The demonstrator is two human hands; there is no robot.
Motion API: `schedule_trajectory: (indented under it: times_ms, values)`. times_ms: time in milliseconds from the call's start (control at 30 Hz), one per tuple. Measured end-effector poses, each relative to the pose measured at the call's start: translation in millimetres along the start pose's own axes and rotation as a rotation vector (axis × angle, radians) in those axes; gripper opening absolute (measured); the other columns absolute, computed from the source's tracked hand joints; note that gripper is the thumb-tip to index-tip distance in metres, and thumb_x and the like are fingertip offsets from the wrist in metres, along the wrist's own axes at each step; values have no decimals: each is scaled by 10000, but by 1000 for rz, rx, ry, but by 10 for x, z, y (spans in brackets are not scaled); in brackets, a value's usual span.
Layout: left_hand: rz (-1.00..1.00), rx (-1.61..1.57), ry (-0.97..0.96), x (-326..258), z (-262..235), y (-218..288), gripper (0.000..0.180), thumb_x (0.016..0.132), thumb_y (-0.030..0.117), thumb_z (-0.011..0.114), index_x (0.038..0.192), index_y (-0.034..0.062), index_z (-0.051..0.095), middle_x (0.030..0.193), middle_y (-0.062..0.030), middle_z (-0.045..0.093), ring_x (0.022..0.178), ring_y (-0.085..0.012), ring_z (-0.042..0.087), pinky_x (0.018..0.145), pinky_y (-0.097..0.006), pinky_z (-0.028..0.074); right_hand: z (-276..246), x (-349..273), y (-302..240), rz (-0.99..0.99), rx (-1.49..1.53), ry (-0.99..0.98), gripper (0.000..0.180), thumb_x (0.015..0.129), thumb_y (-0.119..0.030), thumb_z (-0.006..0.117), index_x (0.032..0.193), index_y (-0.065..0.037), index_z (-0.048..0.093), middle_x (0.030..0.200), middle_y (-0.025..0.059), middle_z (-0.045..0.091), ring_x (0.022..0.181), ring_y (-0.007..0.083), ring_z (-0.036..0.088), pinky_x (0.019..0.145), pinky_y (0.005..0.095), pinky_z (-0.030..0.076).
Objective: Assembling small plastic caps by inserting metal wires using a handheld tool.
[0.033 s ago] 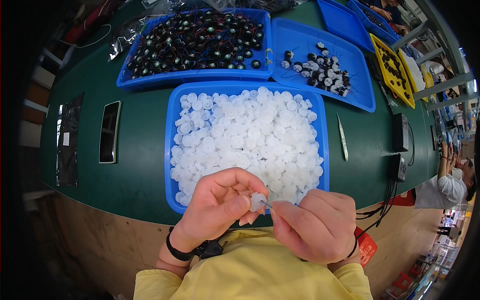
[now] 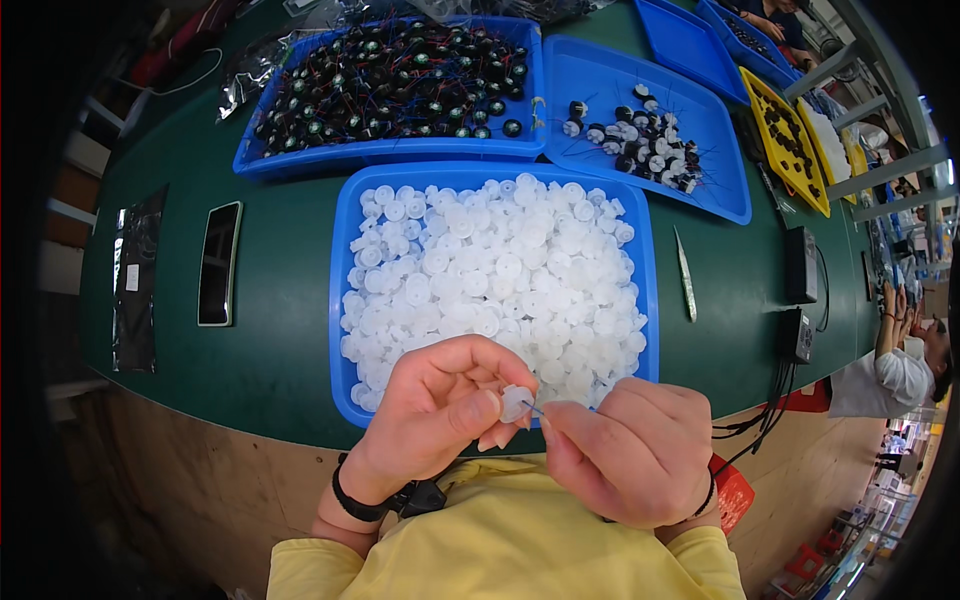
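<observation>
Low in the middle of the frame: left hand [image 2: 440,415] curled, fingers bent in, thumb and fingertips pinched on a small white round plastic piece [image 2: 516,402]. Just right of it, right hand [image 2: 635,450] closed into a loose fist, thumb and forefinger pressed together on a thin wire [image 2: 533,407] that meets the piece (too fine to tell how it is attached). Both hands nearly touching, over the near rim of the big blue tray [image 2: 338,300], above a yellow sleeve [image 2: 500,550]. Black wristband [image 2: 352,500] on the left wrist.

Centre of the frame: that blue tray, heaped with white plastic discs [image 2: 490,280] of the same kind as the held piece. Upper left of centre: a second blue tray [image 2: 390,150] full of small black round parts with coloured wires [image 2: 390,80]. Upper right of centre: a third blue tray [image 2: 720,180], mostly bare, with a small cluster of black and white parts [image 2: 640,135]. Far upper right: a yellow tray [image 2: 790,130] with dark pieces.

On the green table [image 2: 270,340]: a dark phone [image 2: 218,262] at the left, lying flat; a clear plastic bag [image 2: 135,280] further left; metal tweezers [image 2: 686,275] right of the central tray; two black boxes with cables [image 2: 800,300] near the right edge. At the far right, another person's raised hands [image 2: 895,305].
</observation>
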State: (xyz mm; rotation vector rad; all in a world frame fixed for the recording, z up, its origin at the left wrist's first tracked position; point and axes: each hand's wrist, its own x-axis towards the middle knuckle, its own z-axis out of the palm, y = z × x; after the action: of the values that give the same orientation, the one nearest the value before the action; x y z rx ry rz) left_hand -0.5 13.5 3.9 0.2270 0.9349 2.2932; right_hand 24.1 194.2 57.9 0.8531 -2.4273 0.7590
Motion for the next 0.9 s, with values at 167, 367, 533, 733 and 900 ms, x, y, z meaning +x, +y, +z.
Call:
schedule_trajectory:
  times_ms: [167, 367, 533, 733, 900]
  values:
    - [-15, 0, 5, 2, 2, 10, 367, 855, 243, 596, 1033, -70, 521, 812, -109, 578, 624, -95, 498, 549, -197, 392, 8, 3, -1, 4, -15, -2, 243, 550, 17, 622, 792, 20, 604, 550, 0, 371, 424, 106, 407, 336, 230, 283]
    - [-16, -18, 14, 3, 2, 6, 324, 845, 185, 601, 1030, -69, 523, 812, -104, 580, 635, -93, 500, 565, -197, 397, 22, -7, 5, -3, -20, -5, 234, 547, 6, 628, 778, 21, 596, 556, 1, 369, 433, 107, 411, 336, 231, 286]
    - [-15, 15, 31, 2, 33, 13, 260, 824, 93, 594, 1017, -68, 528, 819, -98, 581, 663, -98, 512, 575, -205, 405, 51, 7, -2, -5, -22, -11, 217, 562, -9, 637, 773, 14, 592, 561, 1, 373, 432, 106, 412, 340, 228, 287]
    - [-9, -81, 73, -16, 2, 2, 249, 810, 77, 604, 1002, -66, 533, 848, -109, 586, 676, -107, 524, 574, -219, 413, 23, 54, -43, 217, 133, -81, 222, 653, -3, 638, 858, 26, 556, 624, 47, 434, 510, 166, 477, 396, 269, 376]
    - [-8, -102, 81, 9, 20, 3, 243, 810, 72, 599, 999, -67, 534, 844, -114, 589, 667, -113, 516, 571, -227, 413, 9, -1, -26, 194, 156, -86, 244, 661, 42, 620, 892, 35, 542, 675, 78, 463, 562, 200, 502, 450, 284, 419]
